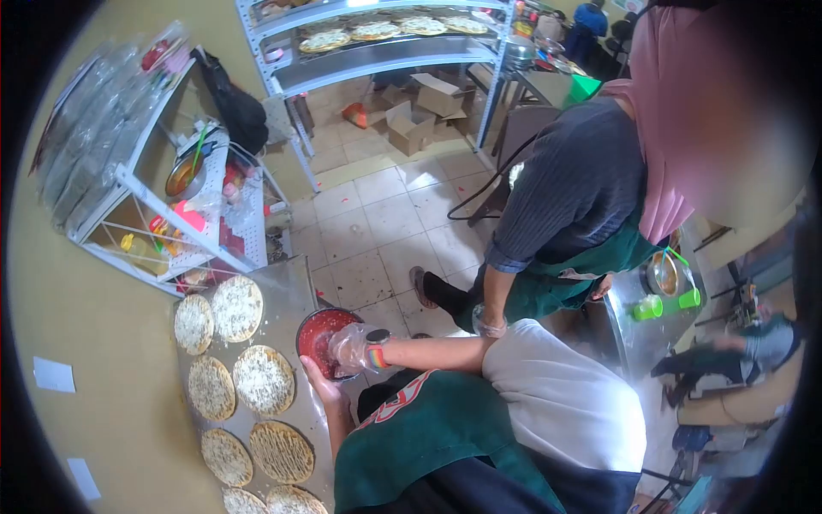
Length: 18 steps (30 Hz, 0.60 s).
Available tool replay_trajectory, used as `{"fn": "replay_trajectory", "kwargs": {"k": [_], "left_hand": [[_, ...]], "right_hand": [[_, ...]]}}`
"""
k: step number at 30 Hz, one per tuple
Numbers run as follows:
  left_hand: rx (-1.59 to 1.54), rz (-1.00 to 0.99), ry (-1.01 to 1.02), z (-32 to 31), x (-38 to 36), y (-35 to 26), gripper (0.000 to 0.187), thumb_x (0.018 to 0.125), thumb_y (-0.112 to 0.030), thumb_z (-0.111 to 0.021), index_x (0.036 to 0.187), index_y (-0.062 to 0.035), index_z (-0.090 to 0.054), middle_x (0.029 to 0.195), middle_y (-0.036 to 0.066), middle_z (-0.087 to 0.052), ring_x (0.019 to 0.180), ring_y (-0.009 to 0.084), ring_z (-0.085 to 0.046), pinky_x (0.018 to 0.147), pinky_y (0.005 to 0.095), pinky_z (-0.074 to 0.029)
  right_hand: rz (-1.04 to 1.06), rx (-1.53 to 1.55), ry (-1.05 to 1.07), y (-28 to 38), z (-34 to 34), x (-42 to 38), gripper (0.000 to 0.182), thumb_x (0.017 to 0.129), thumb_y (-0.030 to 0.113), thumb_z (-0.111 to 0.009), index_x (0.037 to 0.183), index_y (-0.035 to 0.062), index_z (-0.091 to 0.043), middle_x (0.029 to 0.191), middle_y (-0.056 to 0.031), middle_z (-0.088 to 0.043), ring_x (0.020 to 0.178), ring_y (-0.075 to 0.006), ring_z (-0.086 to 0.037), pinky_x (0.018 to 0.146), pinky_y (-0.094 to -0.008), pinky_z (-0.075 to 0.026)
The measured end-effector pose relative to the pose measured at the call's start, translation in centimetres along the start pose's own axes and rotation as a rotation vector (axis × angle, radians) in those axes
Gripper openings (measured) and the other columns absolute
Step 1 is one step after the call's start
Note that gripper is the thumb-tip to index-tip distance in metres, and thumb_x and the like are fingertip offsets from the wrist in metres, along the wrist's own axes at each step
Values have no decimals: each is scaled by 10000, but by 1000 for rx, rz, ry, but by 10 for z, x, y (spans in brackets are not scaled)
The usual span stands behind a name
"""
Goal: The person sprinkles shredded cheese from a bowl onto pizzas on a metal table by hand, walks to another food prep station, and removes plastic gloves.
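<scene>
Left hand (318, 383) gripped the sauce bowl (325, 339), gloved right hand (353, 347) dipped inside; pizza bases (257, 403) beside them looked unsauced.

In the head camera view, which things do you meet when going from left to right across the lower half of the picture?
Round flat breads with white topping on the metal counter → red bowl of red sauce → clear-gloved right hand → green plastic cup.

legible text: none. red and white lettering on the green apron (409, 409), just below the hands, is folded and unreadable. remaining surfaces carry no readable marks.
</scene>
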<state>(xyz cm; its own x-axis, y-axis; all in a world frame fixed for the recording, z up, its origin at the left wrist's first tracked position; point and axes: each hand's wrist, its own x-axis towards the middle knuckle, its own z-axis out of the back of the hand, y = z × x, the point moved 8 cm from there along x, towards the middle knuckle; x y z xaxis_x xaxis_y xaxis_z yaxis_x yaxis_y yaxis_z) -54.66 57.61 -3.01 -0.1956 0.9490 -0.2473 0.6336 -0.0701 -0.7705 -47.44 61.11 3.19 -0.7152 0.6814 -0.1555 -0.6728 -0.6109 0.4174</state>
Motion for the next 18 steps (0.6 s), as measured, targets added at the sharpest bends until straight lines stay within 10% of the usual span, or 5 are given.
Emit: {"fn": "replay_trajectory", "kwargs": {"k": [18], "left_hand": [[7, 21, 7, 7, -15, -13, 635, 819, -547, -297, 1213, -50, -330, 1206, 123, -388, 1102, 268, -375, 931, 398, -286]], "right_hand": [[32, -111, 47, 20, -12, 12, 227, 595, 289, -584, 666, 80, -637, 693, -111, -609, 640, -261, -601, 562, -372, -480]]}}
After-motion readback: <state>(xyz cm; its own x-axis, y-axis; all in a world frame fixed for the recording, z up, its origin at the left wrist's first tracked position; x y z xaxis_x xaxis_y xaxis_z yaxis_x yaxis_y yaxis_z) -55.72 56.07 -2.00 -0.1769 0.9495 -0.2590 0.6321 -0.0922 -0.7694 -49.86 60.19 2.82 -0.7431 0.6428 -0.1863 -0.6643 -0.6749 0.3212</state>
